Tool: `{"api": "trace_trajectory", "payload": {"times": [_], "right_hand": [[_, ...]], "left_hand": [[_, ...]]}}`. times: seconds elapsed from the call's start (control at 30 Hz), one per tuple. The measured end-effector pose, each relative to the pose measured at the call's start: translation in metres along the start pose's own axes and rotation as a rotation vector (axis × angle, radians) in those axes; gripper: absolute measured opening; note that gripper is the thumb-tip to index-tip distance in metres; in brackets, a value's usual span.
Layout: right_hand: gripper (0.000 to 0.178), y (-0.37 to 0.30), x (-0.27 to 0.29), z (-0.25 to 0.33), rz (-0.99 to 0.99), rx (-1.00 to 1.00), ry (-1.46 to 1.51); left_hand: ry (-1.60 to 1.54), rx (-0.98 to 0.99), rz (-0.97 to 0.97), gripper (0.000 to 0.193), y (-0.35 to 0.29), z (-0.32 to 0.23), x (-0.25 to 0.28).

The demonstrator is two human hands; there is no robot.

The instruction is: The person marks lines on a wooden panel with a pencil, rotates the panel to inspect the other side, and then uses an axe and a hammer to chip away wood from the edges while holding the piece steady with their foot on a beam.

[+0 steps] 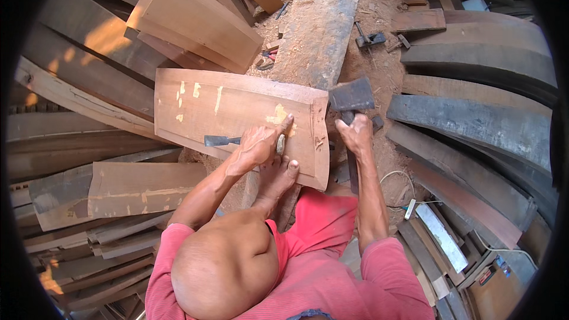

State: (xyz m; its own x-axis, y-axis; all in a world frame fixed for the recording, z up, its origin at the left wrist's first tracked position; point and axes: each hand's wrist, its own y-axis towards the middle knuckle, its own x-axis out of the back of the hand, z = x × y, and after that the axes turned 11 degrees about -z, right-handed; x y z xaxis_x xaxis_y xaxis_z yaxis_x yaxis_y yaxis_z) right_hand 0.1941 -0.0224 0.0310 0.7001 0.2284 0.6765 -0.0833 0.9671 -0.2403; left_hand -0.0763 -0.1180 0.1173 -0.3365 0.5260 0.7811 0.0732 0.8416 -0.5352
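Observation:
A brown wooden panel (201,112) with a raised border and pale yellowish patches lies before me. My bare foot (275,180) presses on its near edge. My left hand (261,142) is over the panel, its fingers wrapped round a chisel (220,141); the flat blade points left and the handle end shows on the right of the fist. Its index finger is stretched out and touches a pale patch (278,114). At the panel's right end, my right hand (357,133) grips a dark mallet (352,94) by the handle, just below the blocky head.
A long plank (317,17) runs away from me over sawdust. Beyond the panel lie red-handled pliers (269,55) and a dark hand tool (370,39). Stacked boards crowd the left (101,41) and the right (474,112). A white cable (398,173) loops at the right.

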Motion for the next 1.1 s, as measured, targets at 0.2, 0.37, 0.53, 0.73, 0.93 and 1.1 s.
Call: {"api": "trace_trajectory", "payload": {"times": [0.2, 0.37, 0.53, 0.73, 0.93, 1.1], "right_hand": [[0.029, -0.069, 0.017, 0.021, 0.031, -0.304, 0.525], [0.026, -0.101, -0.013, 0.009, -0.156, -0.369, 0.387], [0.034, -0.115, -0.021, -0.001, -0.158, -0.332, 0.216], [0.037, -0.113, -0.023, -0.01, -0.166, -0.246, 0.237], [0.039, -0.13, -0.035, -0.022, -0.137, -0.271, 0.226], [0.036, -0.16, -0.047, -0.021, -0.18, -0.263, 0.348]], "left_hand": [[0.008, -0.044, -0.017, 0.097, -0.003, 0.012, -0.007], [0.052, -0.141, -0.054, 0.095, 0.006, 0.017, -0.007], [0.03, -0.177, -0.084, 0.094, 0.006, 0.02, -0.009], [0.045, -0.233, -0.147, 0.076, 0.019, 0.027, -0.011], [-0.002, -0.188, -0.345, 0.045, 0.035, 0.024, 0.01], [-0.017, -0.207, -0.354, 0.025, 0.044, 0.025, 0.003]]}}
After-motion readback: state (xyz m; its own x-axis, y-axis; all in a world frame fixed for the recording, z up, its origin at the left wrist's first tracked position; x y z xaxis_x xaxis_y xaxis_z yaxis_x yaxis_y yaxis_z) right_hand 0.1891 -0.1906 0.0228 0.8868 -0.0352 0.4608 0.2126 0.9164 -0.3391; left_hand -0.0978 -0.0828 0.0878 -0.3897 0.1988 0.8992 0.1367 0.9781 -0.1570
